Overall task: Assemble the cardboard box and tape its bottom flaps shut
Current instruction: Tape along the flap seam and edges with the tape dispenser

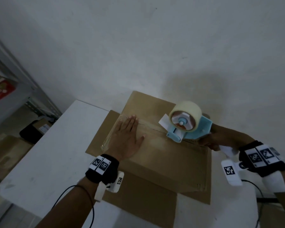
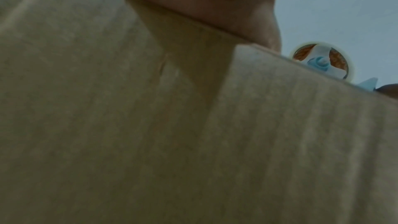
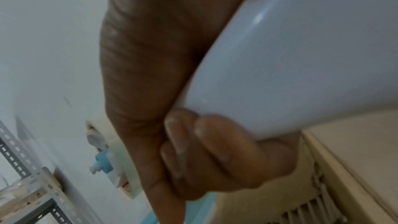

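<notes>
A brown cardboard box stands upside down on the white table, its bottom flaps folded flat. My left hand lies flat, fingers straight, on the left end of the seam, over a strip of clear tape. My right hand grips the white handle of a light blue tape dispenser, whose roll of clear tape stands above the seam's right part. In the left wrist view the box wall fills the picture, with the dispenser peeking over its edge.
A white wall stands right behind the box. A grey metal shelf rack with boxes stands to the left of the table. Flat cardboard sheets lie under the box. Cables hang from both wrists.
</notes>
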